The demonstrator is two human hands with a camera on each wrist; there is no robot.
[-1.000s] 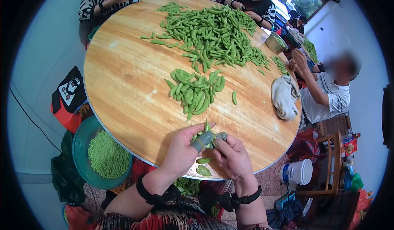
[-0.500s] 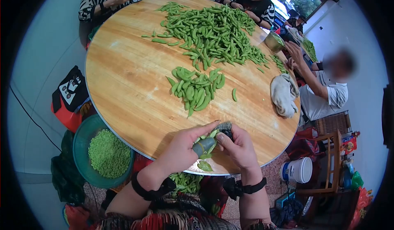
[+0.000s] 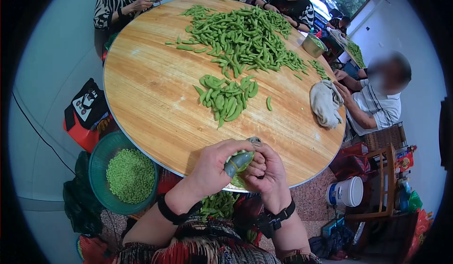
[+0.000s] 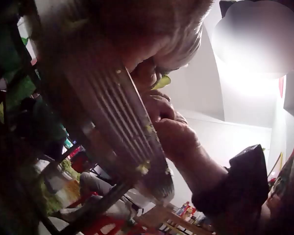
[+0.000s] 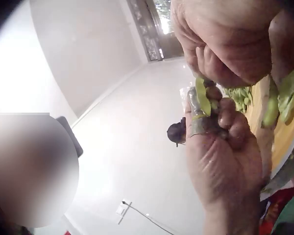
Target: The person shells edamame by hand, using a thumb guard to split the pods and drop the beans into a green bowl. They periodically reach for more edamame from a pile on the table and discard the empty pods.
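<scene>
Both hands meet over the table's near edge. The left hand (image 3: 210, 169), its thumb wrapped in a grey cover (image 3: 239, 163), pinches a green pod; the right wrist view shows the pod (image 5: 202, 95) against the covered thumb. The right hand (image 3: 268, 169) touches the same pod with its fingers curled in, and a grey cover (image 3: 254, 140) shows at its thumb side. Beneath the hands a green pod (image 3: 238, 181) lies at the edge. Beyond them is a small pile of pods (image 3: 226, 99). In the left wrist view the right hand (image 4: 174, 129) is partly hidden behind the tabletop's ribbed edge.
A large heap of pods (image 3: 245, 35) covers the far side of the round table (image 3: 146, 89). A green basket of shelled beans (image 3: 96, 169) stands lower left. A cloth (image 3: 325, 103) and a metal bowl (image 3: 314, 45) lie right. Other people sit around the table; a white bucket (image 3: 347, 192) stands right.
The hands have drawn closer together, the right hand's fingers now curling toward the left thumb. The seated person at the right has lowered the raised hands. The view has shifted slightly.
</scene>
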